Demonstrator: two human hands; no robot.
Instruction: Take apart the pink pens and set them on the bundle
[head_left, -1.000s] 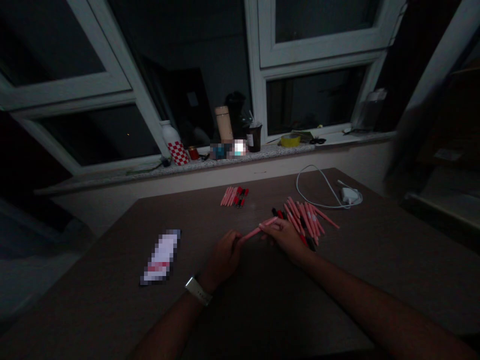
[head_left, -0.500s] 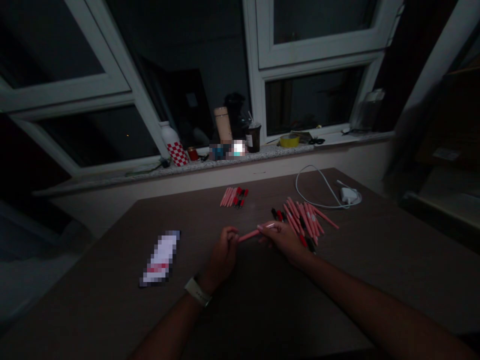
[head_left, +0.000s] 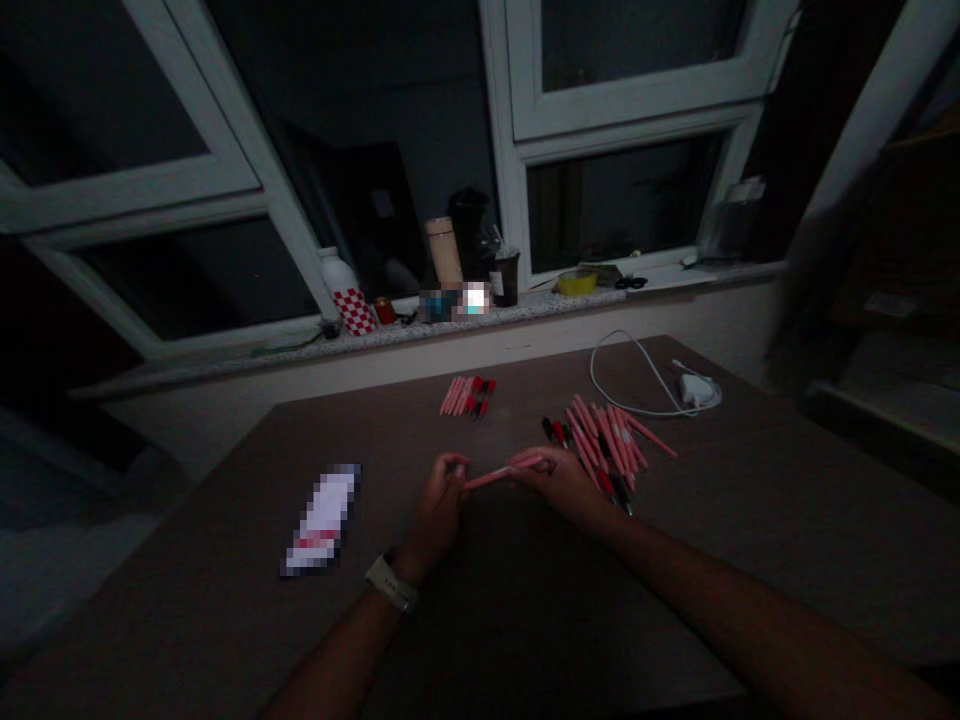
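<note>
My left hand (head_left: 441, 505), with a pale watch on its wrist, pinches the left end of a pink pen (head_left: 486, 479) held above the table. At the pen's other end, the fingers of my right hand (head_left: 562, 483) are closed around it. A second pink length shows along the right fingers; I cannot tell whether it is the pen's cap or a separate piece. Just right of that hand lies a loose pile of pink pens (head_left: 616, 436), with red and black pens (head_left: 556, 432) at its left and lower edges. Farther back is a neat row of pink pens (head_left: 456, 396) beside red and black ones (head_left: 482, 396).
On the brown table (head_left: 405, 430) a blurred-out phone-like object (head_left: 321, 522) lies left. A white cable with a charger (head_left: 697, 389) rests at the back right. Along the sill stand a checkered bottle (head_left: 352, 300), a beige flask (head_left: 444, 252), a dark cup (head_left: 505, 278) and yellow tape (head_left: 577, 283).
Both hands have shifted slightly left with the pink pen. A pink length now shows at an angle to the pen along my right fingers.
</note>
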